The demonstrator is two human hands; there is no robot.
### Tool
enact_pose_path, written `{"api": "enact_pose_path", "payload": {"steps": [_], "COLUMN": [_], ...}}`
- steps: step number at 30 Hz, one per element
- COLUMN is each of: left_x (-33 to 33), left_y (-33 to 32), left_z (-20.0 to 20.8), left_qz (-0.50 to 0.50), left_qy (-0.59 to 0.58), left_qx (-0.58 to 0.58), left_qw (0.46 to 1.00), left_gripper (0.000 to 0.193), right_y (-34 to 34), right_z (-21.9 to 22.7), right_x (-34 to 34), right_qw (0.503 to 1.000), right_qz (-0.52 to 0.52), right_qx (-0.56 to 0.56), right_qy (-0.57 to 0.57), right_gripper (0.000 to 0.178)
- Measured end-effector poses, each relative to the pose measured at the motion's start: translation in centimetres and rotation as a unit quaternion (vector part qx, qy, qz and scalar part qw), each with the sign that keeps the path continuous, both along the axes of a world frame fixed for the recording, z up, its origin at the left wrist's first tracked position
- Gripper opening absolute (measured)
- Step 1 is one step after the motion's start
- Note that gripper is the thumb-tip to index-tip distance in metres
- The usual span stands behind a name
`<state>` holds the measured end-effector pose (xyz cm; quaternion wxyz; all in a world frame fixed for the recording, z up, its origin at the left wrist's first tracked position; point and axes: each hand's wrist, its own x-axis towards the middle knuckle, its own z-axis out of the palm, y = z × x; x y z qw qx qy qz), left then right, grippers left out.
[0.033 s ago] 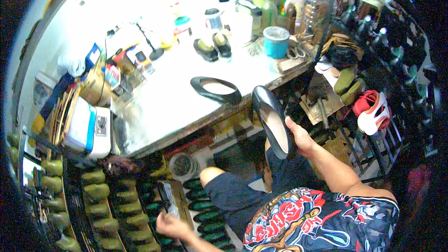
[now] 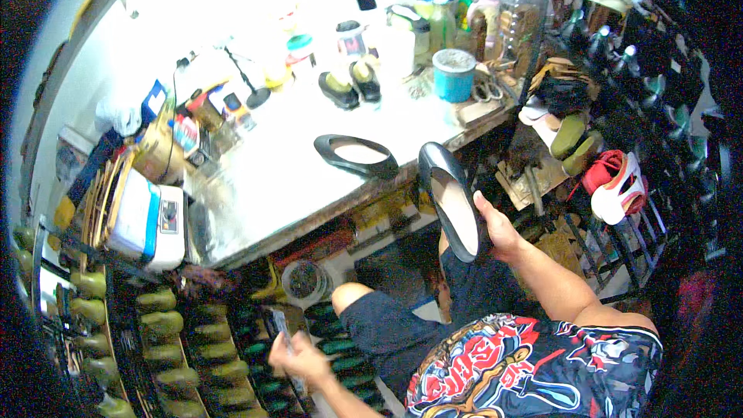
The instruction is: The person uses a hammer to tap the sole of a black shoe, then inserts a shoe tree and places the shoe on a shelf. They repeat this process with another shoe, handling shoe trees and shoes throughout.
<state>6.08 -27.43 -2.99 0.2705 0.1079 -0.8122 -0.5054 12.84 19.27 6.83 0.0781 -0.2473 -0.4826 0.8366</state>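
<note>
My right hand (image 2: 503,234) grips a black flat shoe (image 2: 463,217) by its side, near the heel. The toe points up and away, and the pale insole faces me. A matching black flat shoe (image 2: 334,153) lies on the white worktable (image 2: 271,178), close to its front edge. Low on the left, my left hand (image 2: 300,360) is over the rack with its fingers curled together, somewhat blurred. Against those fingers runs a thin pale-grey strip (image 2: 280,323); what it is I cannot make out.
Two small black shoes (image 2: 339,91) stand farther back on the table, near a blue tub (image 2: 453,77) and scissors (image 2: 486,91). A white box-shaped appliance (image 2: 159,224) sits at the left end. Rows of olive shoe lasts (image 2: 162,352) fill the rack below. White-and-red shoes (image 2: 611,200) are at right.
My left hand has shifted a little to the right and upward, now against the pale strip. The right hand keeps the shoe in nearly the same place.
</note>
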Motion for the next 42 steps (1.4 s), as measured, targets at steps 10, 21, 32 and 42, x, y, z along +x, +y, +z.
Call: {"api": "enact_pose_path", "payload": {"steps": [10, 21, 32, 42], "left_x": [-14.4, -4.8, 0.5, 5.2], "left_y": [33.6, 31.7, 26.1, 2.4], "left_z": [14.2, 16.0, 17.2, 31.7], "left_qz": [-0.332, -0.466, -0.547, -0.297], "left_qy": [0.018, 0.078, 0.100, 0.264], "left_qx": [-0.286, 0.028, -0.122, -0.095], "left_qw": [0.899, 0.881, 0.822, 0.913], "left_gripper": [0.068, 0.028, 0.053, 0.060], "right_y": [-1.0, 0.2, -4.7, -3.5], "right_z": [2.9, 1.9, 0.8, -8.5], "right_x": [-0.6, 0.6, -2.6, -5.7], "right_qw": [0.991, 0.985, 0.956, 0.729], "right_qz": [0.023, 0.045, -0.018, 0.291], "right_qx": [-0.060, -0.148, -0.161, 0.599], "right_qy": [0.119, 0.075, 0.245, 0.159], "right_gripper": [0.087, 0.078, 0.076, 0.040]}}
